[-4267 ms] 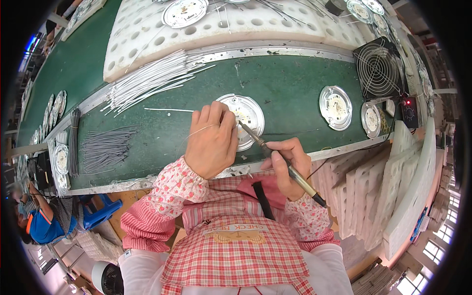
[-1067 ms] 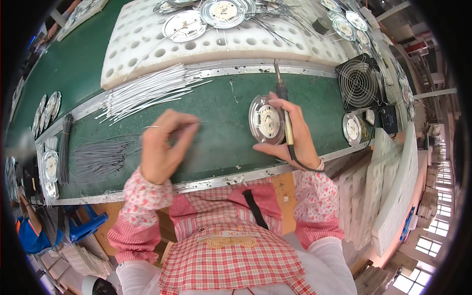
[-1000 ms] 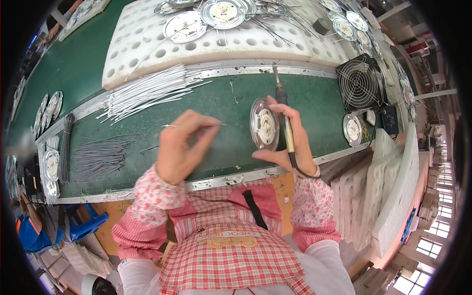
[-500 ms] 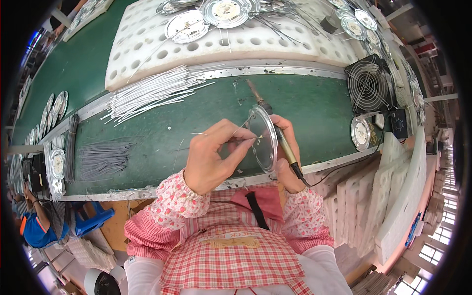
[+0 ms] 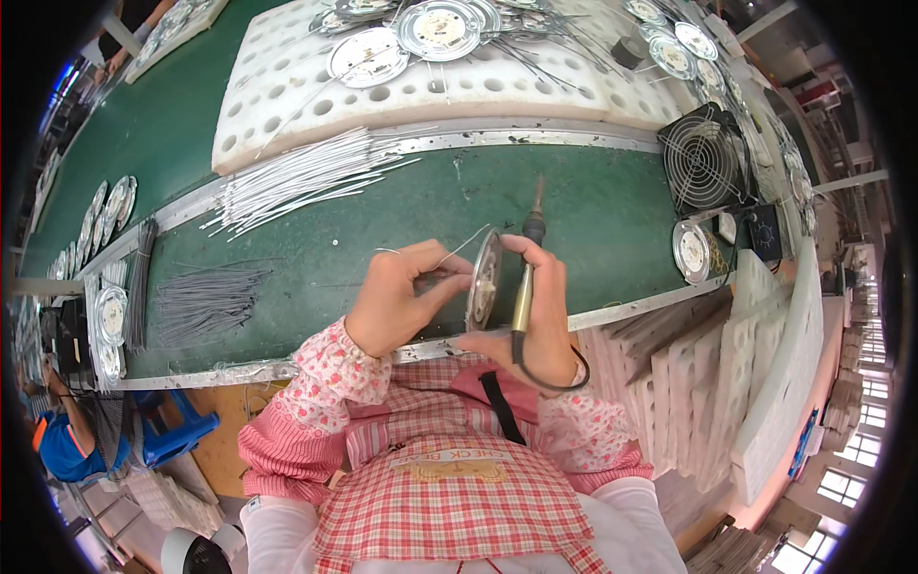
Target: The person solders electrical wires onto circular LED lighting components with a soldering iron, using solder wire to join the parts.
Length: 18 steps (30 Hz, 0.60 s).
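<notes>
Fingers pinched narrow on a thin wire (image 5: 465,241), a worker's left hand (image 5: 390,295) meets a round disc (image 5: 484,285) tipped on edge above the green desk (image 5: 593,206); the right hand (image 5: 541,311) spans its rim while holding a soldering iron (image 5: 522,298). White wires (image 5: 306,180) lie far left, dark wires (image 5: 212,298) nearer; a fan (image 5: 706,165) stands at right.

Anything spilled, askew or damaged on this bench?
Nothing looks plainly damaged. A tiny white bit lies alone on the green bench top, apart from the white wires; it looks like stray debris but is too small to identify.
</notes>
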Motion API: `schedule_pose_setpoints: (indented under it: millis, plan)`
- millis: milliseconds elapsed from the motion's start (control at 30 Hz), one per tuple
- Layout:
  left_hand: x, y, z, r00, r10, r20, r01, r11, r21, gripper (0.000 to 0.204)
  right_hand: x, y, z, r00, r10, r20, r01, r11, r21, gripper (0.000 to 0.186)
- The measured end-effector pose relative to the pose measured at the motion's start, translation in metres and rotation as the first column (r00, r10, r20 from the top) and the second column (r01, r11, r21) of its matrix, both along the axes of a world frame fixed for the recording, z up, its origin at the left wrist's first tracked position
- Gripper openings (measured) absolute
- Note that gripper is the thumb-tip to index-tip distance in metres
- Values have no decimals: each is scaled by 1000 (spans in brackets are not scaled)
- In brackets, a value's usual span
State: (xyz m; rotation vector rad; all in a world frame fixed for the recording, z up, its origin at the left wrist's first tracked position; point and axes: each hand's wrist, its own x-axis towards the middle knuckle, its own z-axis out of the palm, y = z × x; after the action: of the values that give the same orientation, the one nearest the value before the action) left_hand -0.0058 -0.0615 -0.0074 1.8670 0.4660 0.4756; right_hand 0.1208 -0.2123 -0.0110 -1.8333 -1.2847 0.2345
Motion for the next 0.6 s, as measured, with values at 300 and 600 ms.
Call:
schedule_pose_setpoints:
  millis: [300, 600]
  plan:
    - [-4, 1, -4, 995, -7, -98, 0, 997, -72, 15, 19, 12, -12, 915, 311, -257, -292, 950, 111, 109]
    - [-6, 18, -18, 981, 26, -194, -122, 853, -507, 31, 22, 24, -13, 949, 315, -32, -313, 949, 46, 105]
